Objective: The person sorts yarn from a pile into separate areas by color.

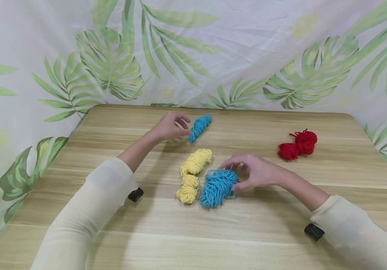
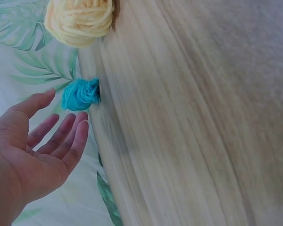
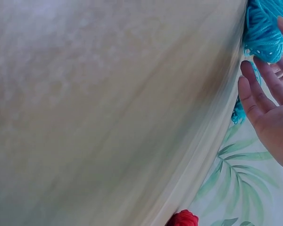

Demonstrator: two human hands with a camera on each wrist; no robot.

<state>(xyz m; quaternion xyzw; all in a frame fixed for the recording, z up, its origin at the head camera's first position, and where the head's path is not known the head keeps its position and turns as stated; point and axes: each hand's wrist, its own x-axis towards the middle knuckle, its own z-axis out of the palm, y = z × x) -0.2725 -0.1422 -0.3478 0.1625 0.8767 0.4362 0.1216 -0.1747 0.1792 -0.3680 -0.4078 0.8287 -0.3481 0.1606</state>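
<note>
In the head view a thin blue skein of yarn (image 1: pixel 200 127) lies at the back of the table. My left hand (image 1: pixel 172 126) is just left of it, fingers loosely bent around nothing; the left wrist view shows this hand (image 2: pixel 42 146) with a gap between thumb and fingers by the blue skein (image 2: pixel 81 94). A thicker blue skein (image 1: pixel 218 186) lies nearer the front. At its right side is my right hand (image 1: pixel 255 170), thumb and fingertips close to the yarn, not closed round it. Whether they touch it is hard to tell.
Left of the thick blue skein lies a yellow skein (image 1: pixel 195 162), pinched in at its middle. A red yarn bundle (image 1: pixel 305 142) sits at the right of the wooden table (image 1: pixel 180 240). Behind the table hangs a leaf-patterned cloth (image 1: pixel 186 52).
</note>
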